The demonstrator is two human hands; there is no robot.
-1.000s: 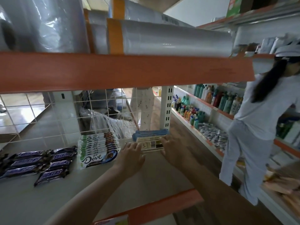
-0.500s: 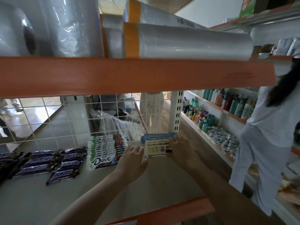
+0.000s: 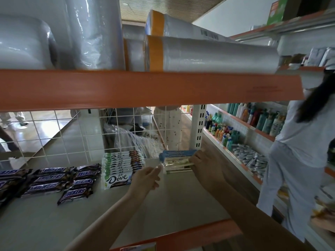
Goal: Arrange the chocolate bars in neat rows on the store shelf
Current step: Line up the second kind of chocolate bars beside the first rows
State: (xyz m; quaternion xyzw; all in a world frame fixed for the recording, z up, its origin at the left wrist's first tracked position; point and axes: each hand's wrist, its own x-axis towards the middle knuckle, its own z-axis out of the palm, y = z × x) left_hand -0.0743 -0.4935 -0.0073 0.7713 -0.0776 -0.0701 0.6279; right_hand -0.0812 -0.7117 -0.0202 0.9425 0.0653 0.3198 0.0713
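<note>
Both hands work at one small stack of pale cream-and-blue wrapped chocolate bars (image 3: 178, 163) lying at the back right of the grey shelf (image 3: 177, 201), close to the white slotted upright post (image 3: 198, 127). Left hand (image 3: 146, 180) has its grip pinched on the crimped end of the top wrapper, thumb and fingertips together. Right hand (image 3: 206, 164) rests against the stack's right end with fingers curled over it; how firmly that grip closes I cannot tell.

Just left of this stack sits a tidy pile of white Dove chocolate bars (image 3: 119, 168), overlapped like steps toward the white wire mesh back panel (image 3: 72, 134). Further left, dark brown Snickers bars (image 3: 54, 180) lie in loose rows reaching the shelf's left edge. Overhead, an orange shelf rail (image 3: 145, 89) carries large clear plastic film rolls (image 3: 208, 55). Across the aisle, a person in white clothing (image 3: 299, 153) stands by shelves of coloured bottles (image 3: 253, 118).
</note>
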